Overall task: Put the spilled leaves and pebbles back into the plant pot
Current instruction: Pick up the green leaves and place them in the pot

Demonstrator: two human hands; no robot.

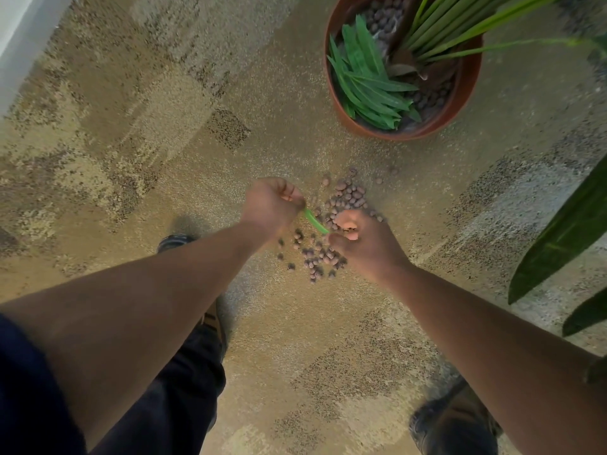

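A terracotta plant pot [466, 90] stands on the carpet at the upper right, holding a plant, brown pebbles and a pile of loose green leaves [368, 80]. Spilled brown pebbles [348, 195] lie scattered on the carpet below the pot. My left hand [271, 205] is closed on one end of a narrow green leaf [313, 221] that runs down to my right hand [364, 246]. My right hand hovers over the pebbles with its fingers curled; several pebbles seem to sit in its grasp, and it hides others beneath it.
Patterned beige carpet [164, 126] covers the floor. A white wall edge [16, 34] runs along the upper left. Large dark green leaves [565, 234] reach in from the right edge. My shoes [456, 425] and dark trousers [184, 382] are below the arms.
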